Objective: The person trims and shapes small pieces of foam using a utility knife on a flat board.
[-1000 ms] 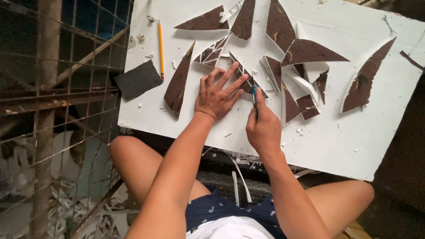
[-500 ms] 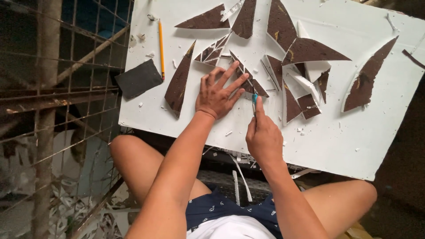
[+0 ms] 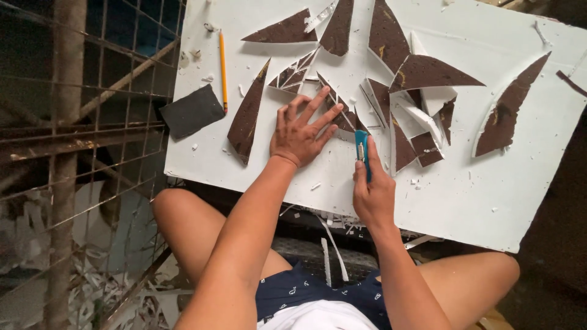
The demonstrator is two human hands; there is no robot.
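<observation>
A white board (image 3: 477,201) lay across the person's knees and carried everything. Brown pointed offcuts (image 3: 247,119) were scattered over its far half, with 1 long curved brown strip (image 3: 502,119) well to the right of them. A yellow pencil (image 3: 222,70) lay just left of the offcuts, and a dark grey sanding pad (image 3: 191,110) sat left of the pencil, overhanging the board's edge. Small white chips (image 3: 315,184) dotted the surface near the offcuts.

Blue cutter (image 3: 362,149) upright; brown shard (image 3: 340,113) flat on board.
</observation>
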